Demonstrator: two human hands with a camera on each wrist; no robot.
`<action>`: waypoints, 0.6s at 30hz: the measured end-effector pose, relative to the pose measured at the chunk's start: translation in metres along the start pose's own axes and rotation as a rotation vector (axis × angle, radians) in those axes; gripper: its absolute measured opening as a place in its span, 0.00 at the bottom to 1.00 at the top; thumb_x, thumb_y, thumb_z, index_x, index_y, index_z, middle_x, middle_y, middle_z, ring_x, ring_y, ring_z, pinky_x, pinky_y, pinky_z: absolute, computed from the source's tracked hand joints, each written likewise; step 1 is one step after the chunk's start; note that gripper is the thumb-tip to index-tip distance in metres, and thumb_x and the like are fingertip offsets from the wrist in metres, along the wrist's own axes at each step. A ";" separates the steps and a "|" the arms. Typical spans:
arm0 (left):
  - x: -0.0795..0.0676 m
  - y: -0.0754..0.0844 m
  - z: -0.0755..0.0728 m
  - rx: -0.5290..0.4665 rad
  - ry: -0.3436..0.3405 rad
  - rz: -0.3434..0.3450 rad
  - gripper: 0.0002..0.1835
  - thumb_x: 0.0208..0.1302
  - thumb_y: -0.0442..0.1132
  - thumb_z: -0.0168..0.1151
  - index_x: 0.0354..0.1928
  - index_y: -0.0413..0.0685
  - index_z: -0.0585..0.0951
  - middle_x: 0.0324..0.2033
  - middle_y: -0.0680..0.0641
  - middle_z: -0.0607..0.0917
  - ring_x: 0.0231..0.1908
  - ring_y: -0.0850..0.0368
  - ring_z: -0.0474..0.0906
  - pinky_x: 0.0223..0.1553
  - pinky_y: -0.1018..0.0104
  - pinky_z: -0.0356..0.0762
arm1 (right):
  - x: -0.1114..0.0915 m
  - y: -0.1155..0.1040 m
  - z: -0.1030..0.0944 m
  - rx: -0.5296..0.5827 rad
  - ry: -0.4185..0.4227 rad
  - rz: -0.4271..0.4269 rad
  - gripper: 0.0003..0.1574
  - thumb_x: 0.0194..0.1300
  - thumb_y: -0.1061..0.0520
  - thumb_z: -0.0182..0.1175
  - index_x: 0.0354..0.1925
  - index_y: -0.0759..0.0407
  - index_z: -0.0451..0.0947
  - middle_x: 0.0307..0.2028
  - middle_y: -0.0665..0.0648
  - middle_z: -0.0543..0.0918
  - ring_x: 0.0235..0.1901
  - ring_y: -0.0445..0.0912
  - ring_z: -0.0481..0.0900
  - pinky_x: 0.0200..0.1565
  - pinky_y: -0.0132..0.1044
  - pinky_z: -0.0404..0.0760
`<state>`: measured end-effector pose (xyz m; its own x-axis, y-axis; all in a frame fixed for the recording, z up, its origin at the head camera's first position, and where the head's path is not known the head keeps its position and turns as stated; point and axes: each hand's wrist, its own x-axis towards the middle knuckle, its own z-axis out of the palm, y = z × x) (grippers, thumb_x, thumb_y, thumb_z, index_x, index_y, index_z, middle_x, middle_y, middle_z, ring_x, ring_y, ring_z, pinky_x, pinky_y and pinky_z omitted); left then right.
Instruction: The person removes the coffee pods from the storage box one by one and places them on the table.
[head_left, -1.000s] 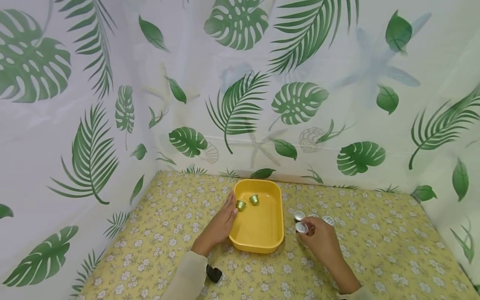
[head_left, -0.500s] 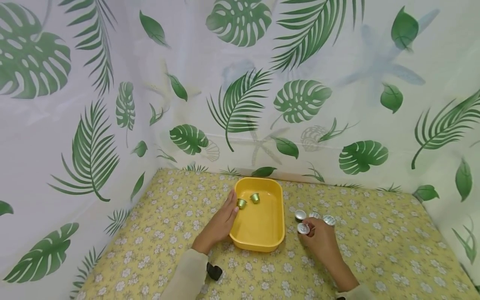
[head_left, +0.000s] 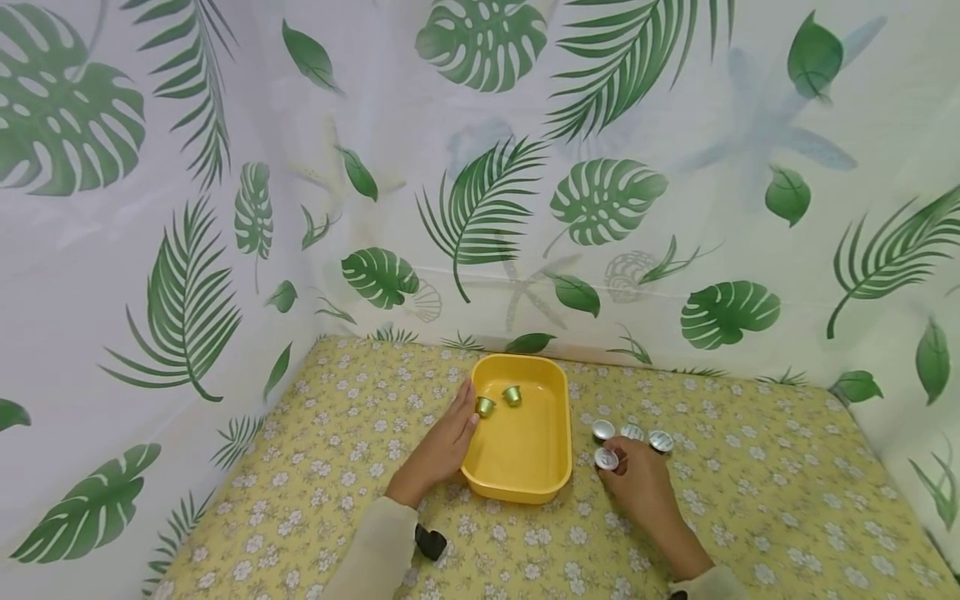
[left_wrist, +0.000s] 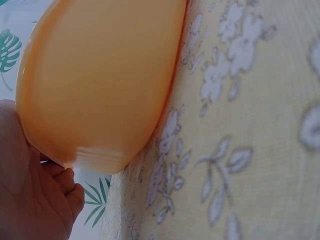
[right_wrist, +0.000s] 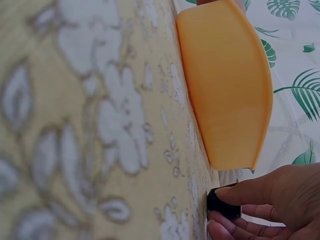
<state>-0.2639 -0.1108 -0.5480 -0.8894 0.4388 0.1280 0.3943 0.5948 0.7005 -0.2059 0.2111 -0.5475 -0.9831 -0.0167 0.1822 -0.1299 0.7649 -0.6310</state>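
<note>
A yellow plastic tub (head_left: 517,450) stands on the flowered cloth with two green coffee capsules, one capsule (head_left: 512,396) near its far end and another capsule (head_left: 485,407) by its left wall. My left hand (head_left: 442,437) grips the tub's left rim, thumb at the edge, and the left wrist view shows its fingers (left_wrist: 65,185) bent against the outer wall. To the right of the tub, my right hand (head_left: 641,479) pinches a black coffee capsule (right_wrist: 223,204) with a silver lid, low over the cloth. Its thumb lies across the dark side.
Three more silver-lidded capsules lie by the right hand: one capsule (head_left: 603,430) at the left, one capsule (head_left: 632,432) behind the fingers, and one capsule (head_left: 661,442) at the right. A leaf-print curtain (head_left: 480,208) borders the table (head_left: 360,400) at the back and sides.
The view has shifted slightly. Both hands keep their places, the left at the tub's rim and the right at the black capsule.
</note>
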 end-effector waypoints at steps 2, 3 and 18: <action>0.000 0.000 0.000 0.000 0.001 0.003 0.31 0.85 0.44 0.34 0.81 0.42 0.41 0.80 0.55 0.33 0.79 0.55 0.35 0.77 0.52 0.45 | 0.000 0.000 0.000 0.000 0.000 0.000 0.21 0.57 0.68 0.72 0.50 0.68 0.83 0.35 0.57 0.84 0.28 0.43 0.78 0.28 0.36 0.78; 0.000 0.001 -0.001 0.000 0.002 0.006 0.31 0.85 0.44 0.34 0.81 0.42 0.41 0.80 0.54 0.33 0.79 0.55 0.36 0.77 0.51 0.45 | 0.000 0.000 0.000 0.002 -0.001 0.002 0.21 0.57 0.68 0.72 0.51 0.69 0.83 0.34 0.57 0.84 0.28 0.43 0.78 0.28 0.36 0.78; 0.000 0.001 0.000 -0.010 0.015 0.032 0.31 0.85 0.42 0.34 0.81 0.39 0.42 0.81 0.42 0.38 0.79 0.51 0.36 0.76 0.48 0.45 | 0.001 -0.002 0.000 0.018 -0.011 0.015 0.24 0.57 0.68 0.72 0.54 0.69 0.81 0.35 0.57 0.86 0.29 0.43 0.79 0.28 0.35 0.78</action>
<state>-0.2633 -0.1105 -0.5469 -0.8798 0.4473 0.1611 0.4203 0.5736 0.7030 -0.2070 0.2097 -0.5462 -0.9864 -0.0128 0.1641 -0.1175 0.7532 -0.6472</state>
